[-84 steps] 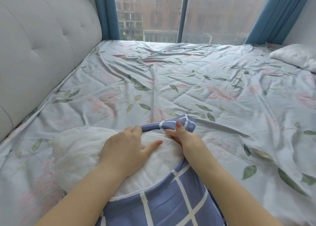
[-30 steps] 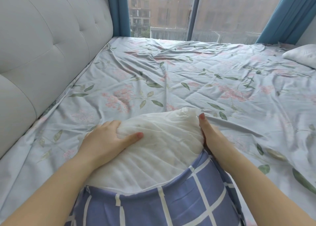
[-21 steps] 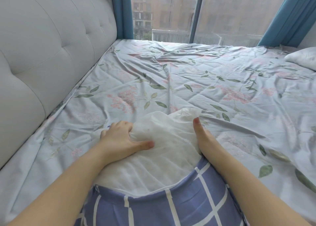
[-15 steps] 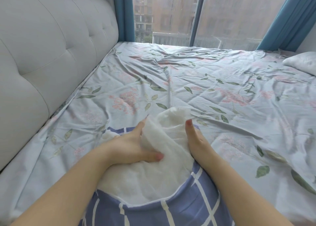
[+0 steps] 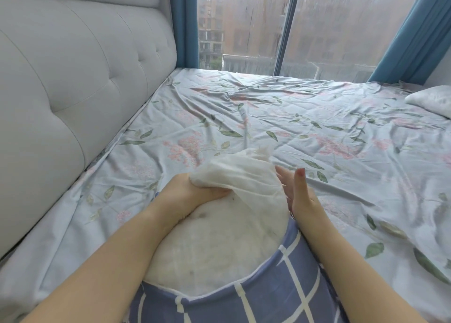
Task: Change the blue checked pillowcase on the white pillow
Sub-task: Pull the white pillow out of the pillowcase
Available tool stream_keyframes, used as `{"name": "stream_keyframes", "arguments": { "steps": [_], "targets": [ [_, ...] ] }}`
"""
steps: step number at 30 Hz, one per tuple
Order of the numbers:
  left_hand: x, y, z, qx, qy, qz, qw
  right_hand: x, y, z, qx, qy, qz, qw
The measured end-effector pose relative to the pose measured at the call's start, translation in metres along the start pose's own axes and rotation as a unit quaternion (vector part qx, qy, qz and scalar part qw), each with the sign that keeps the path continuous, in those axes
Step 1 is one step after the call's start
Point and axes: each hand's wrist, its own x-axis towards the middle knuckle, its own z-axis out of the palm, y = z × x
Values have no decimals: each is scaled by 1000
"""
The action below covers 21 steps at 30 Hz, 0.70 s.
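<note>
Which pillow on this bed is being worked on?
On the floral bed sheet, beside the grey headboard, look at the near edge. The white pillow there bulges partly out of the blue checked pillowcase, a fold gripped by the left hand; the other pillow, far right, lies bare with no hand on it.

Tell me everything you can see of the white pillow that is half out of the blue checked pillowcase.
The white pillow is soft, thin wrinkled fabric over plump filling, with a few faint dark specks. It lies on the floral bedsheet, its near end inside the blue checked pillowcase, its far end bare. The left hand grips a bunched fold at that far end, raised in a peak. The right hand, held flat, stands at its right edge; contact is unclear.
</note>
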Motion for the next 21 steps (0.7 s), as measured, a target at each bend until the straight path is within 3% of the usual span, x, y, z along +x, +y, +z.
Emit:
{"name": "stream_keyframes", "arguments": {
  "steps": [5, 10, 15, 19, 21],
  "targets": [
    [-10, 11, -23, -121, 112, -53, 985, -15, -1, -22, -41, 21, -13, 999],
    [-15, 20, -51, -204, 186, -66, 959, -33, 1, -30, -127, -43, 2, 991],
    [-11, 13, -82, -285, 253, -45, 923, -57, -5, -31, -264, -91, -16, 960],
    [-11, -2, -105, -365, 263, -77, 890, -74, 10, -31, -350, -109, 65, 928],
    [-12, -13, -117, -378, 283, -94, 877, -80, 17, -30, -312, -111, 114, 937]
  ]
}}
